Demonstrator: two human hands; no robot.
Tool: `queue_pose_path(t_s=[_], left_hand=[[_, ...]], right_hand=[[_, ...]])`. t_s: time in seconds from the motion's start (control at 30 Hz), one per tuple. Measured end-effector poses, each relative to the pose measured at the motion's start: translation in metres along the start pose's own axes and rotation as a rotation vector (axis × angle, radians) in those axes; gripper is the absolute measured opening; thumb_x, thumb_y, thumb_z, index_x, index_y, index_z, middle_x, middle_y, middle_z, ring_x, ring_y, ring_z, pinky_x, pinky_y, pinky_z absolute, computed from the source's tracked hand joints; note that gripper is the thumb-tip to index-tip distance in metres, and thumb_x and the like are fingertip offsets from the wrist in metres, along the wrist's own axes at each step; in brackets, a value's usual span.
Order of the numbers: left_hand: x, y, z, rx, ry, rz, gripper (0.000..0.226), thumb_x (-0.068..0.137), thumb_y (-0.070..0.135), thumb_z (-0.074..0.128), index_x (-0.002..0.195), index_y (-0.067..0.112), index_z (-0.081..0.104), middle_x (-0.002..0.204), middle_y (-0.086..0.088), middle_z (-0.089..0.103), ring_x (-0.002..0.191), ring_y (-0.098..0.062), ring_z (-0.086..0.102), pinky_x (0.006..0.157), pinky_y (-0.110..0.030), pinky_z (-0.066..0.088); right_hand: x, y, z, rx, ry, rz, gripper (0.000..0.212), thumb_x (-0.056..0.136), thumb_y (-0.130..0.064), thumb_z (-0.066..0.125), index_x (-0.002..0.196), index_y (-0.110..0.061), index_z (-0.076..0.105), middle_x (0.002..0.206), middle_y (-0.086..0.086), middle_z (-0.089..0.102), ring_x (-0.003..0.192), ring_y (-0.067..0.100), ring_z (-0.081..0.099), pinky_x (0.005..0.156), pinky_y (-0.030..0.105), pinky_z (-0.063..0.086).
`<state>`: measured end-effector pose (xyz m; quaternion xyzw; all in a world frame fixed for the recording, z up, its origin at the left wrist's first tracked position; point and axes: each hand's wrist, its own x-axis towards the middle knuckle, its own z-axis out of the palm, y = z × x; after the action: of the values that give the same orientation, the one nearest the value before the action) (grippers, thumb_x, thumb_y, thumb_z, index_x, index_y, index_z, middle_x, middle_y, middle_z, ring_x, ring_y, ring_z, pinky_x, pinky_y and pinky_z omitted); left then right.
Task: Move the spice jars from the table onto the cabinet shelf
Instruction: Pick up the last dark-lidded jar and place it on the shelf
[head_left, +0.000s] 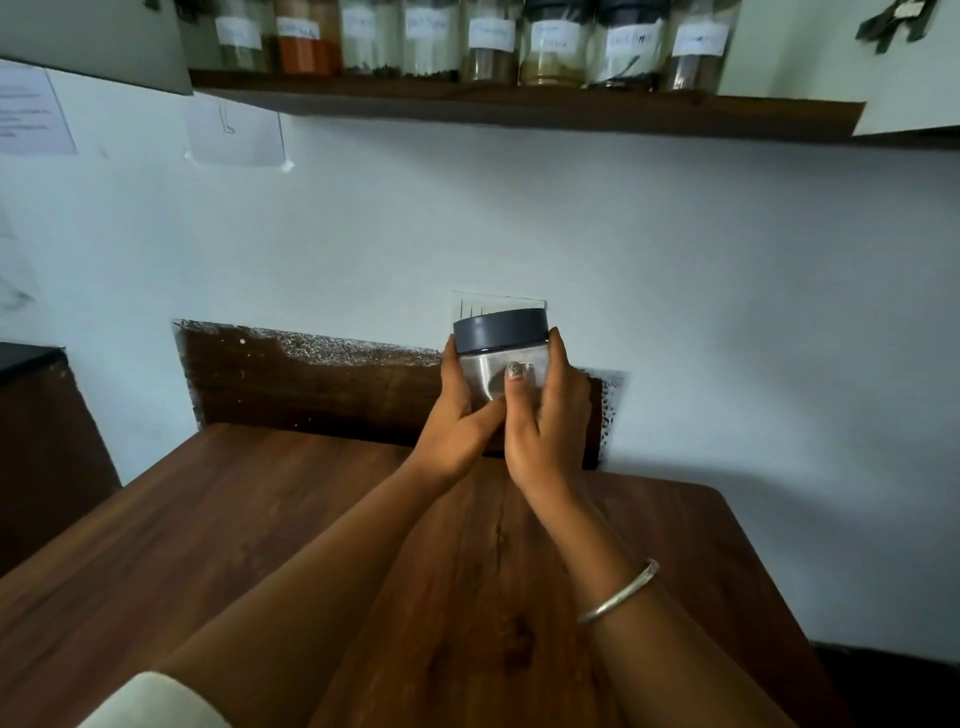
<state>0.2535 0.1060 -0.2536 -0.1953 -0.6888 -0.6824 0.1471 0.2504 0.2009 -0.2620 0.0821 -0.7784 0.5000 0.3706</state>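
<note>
A clear spice jar (498, 345) with a dark grey lid is held up above the far edge of the wooden table (260, 519), in front of the wall. My left hand (460, 415) wraps its left side and my right hand (545, 415) wraps its right side, thumb across the front. High above, the dark wooden cabinet shelf (519, 106) carries several labelled spice jars (491, 41) in a row. No other jar shows on the table.
Pale wall fills the space between table and shelf, with a bare brown patch (311, 384) behind the table. Paper sheets (234, 132) hang at upper left. A white cabinet door (914, 67) stands at the shelf's right end. A dark counter (31, 358) sits at the left.
</note>
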Motion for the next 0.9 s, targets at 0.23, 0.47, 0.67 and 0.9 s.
queue_pose_path(t_s=[0.23,0.47,0.67,0.9], left_hand=[[0.032,-0.017,0.008,-0.196,0.104,-0.064,0.050,0.079,0.015,0.056,0.125,0.014,0.037,0.105,0.000,0.062,0.094,-0.015,0.066,0.075,-0.028,0.055],[0.049,-0.029,0.016,0.054,0.165,-0.023,0.037,0.098,0.012,0.038,0.136,0.017,0.038,0.124,-0.010,0.058,0.114,-0.023,0.057,0.096,-0.039,0.047],[0.060,-0.038,0.017,0.169,-0.016,0.024,0.066,0.097,0.012,0.043,0.147,0.026,0.001,0.132,0.018,0.042,0.116,0.014,0.045,0.097,-0.008,0.037],[0.079,-0.042,-0.006,0.105,-0.055,0.061,0.093,0.081,0.002,0.062,0.144,0.024,-0.003,0.111,0.025,0.049,0.096,0.019,0.056,0.076,-0.001,0.042]], right_hand=[[0.031,0.031,-0.008,0.308,-0.166,0.118,0.086,0.074,-0.060,0.051,0.147,-0.031,0.016,0.135,0.009,0.043,0.121,0.017,0.048,0.098,0.039,0.046],[0.045,0.047,0.003,0.335,-0.179,0.158,0.075,0.082,-0.043,0.065,0.144,-0.020,0.029,0.132,0.002,0.052,0.116,0.011,0.053,0.092,0.024,0.047],[0.058,0.046,0.016,0.105,-0.076,0.125,0.073,0.089,-0.044,0.052,0.147,-0.013,0.021,0.138,0.017,0.043,0.127,0.032,0.040,0.104,0.050,0.036],[0.066,0.049,0.023,0.327,-0.181,0.152,0.076,0.073,-0.045,0.058,0.142,-0.034,0.028,0.136,-0.003,0.046,0.125,0.014,0.045,0.100,0.039,0.044]])
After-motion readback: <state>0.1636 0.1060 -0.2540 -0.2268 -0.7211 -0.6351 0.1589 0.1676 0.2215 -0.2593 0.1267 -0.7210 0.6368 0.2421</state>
